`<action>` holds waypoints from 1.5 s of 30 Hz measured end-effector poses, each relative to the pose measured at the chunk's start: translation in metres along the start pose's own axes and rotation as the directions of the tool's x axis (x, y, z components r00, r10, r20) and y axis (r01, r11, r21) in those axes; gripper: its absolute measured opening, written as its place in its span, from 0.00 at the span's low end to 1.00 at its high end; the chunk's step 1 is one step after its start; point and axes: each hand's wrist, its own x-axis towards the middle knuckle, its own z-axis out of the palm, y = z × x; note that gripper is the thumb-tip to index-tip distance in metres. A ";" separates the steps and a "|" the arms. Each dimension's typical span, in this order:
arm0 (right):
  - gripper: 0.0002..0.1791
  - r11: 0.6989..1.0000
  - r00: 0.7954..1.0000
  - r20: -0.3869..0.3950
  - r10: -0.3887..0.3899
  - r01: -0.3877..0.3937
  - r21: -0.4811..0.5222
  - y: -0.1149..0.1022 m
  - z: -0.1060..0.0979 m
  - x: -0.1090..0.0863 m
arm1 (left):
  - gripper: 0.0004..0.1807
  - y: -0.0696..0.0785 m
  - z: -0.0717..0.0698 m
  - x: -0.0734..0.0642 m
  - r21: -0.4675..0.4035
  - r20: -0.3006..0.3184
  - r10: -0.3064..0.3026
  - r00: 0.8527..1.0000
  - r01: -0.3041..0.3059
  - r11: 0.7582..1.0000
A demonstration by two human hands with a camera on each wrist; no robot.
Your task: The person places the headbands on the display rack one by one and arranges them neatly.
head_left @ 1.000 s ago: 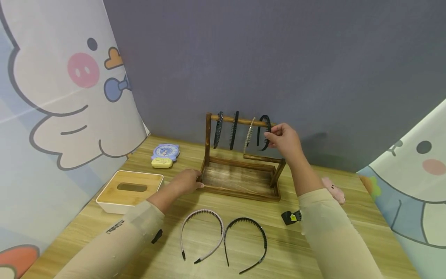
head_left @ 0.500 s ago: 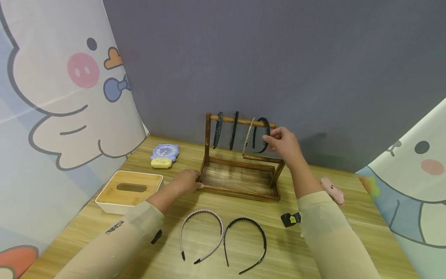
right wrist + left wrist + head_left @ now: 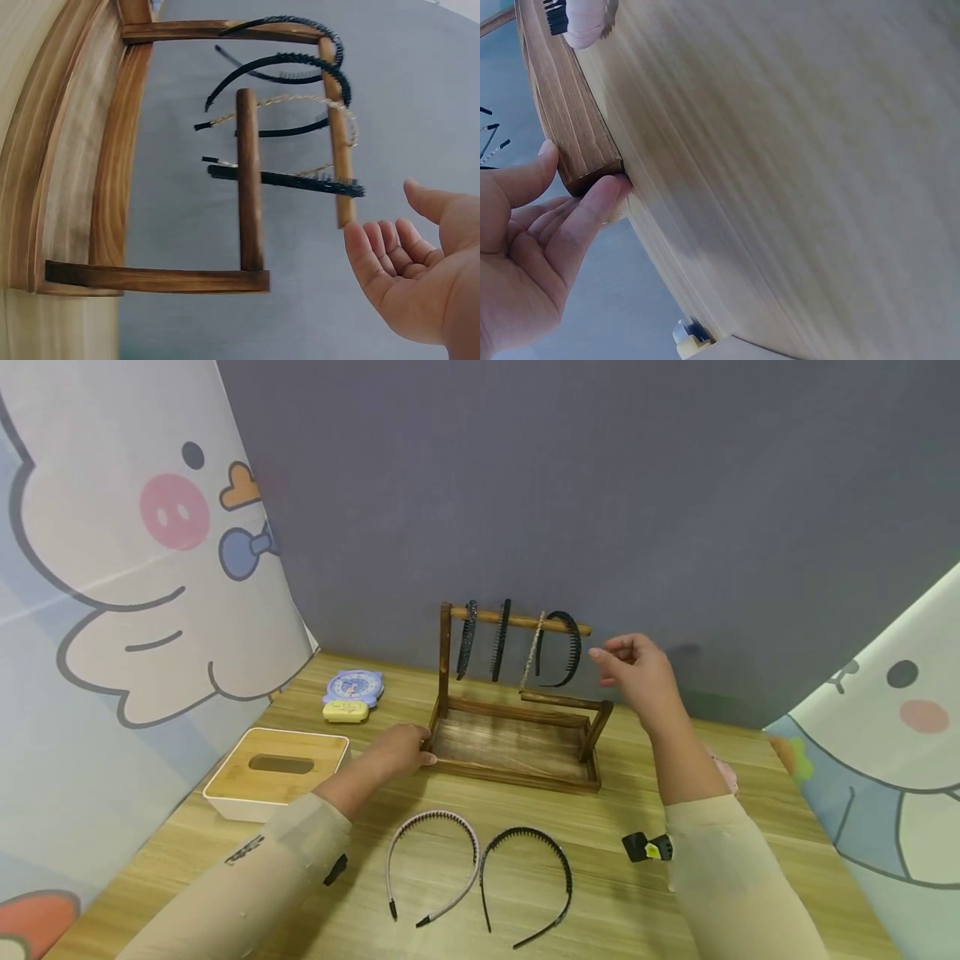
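Observation:
A brown wooden headband stand (image 3: 517,776) has several headbands hanging from its upper bar. At its left corner my left hand (image 3: 397,749) holds the tray's edge; the left wrist view has the thumb and fingers on either side of the wooden corner (image 3: 574,112). My right hand (image 3: 639,672) is in the air just right of the bar's free end, touching nothing, fingers loosely bent. Nearest to it hangs a black toothed headband (image 3: 576,647), turned at an angle. Left of that are a pale beaded headband (image 3: 532,652), a black headband (image 3: 500,641) and a dark glittery headband (image 3: 467,641).
A pink headband (image 3: 476,839) and a black headband (image 3: 567,868) lie in front of the stand. To the left are a tissue box (image 3: 315,747), a blue clock-like item (image 3: 355,685) and a yellow item (image 3: 346,711). A black item (image 3: 636,847) lies near the right sleeve.
My right hand has let go of the black headband and moved right, away from the bar. That headband has shifted slightly left and hangs on its own. The left hand stays put.

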 end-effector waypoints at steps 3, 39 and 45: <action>0.34 0.999 1.000 0.019 -0.018 0.019 -0.041 -0.002 -0.003 -0.011 | 0.31 0.000 -0.001 0.001 -0.001 0.002 -0.001 1.000 0.001 1.000; 0.13 0.939 0.666 0.730 0.151 0.135 -0.318 0.087 0.068 -0.103 | 0.30 0.001 -0.003 -0.002 0.001 -0.028 0.031 0.999 -0.031 1.000; 0.13 0.901 0.690 0.697 0.195 0.154 -0.405 0.088 0.073 -0.112 | 0.29 0.000 -0.002 -0.002 -0.005 -0.018 0.023 1.000 -0.023 1.000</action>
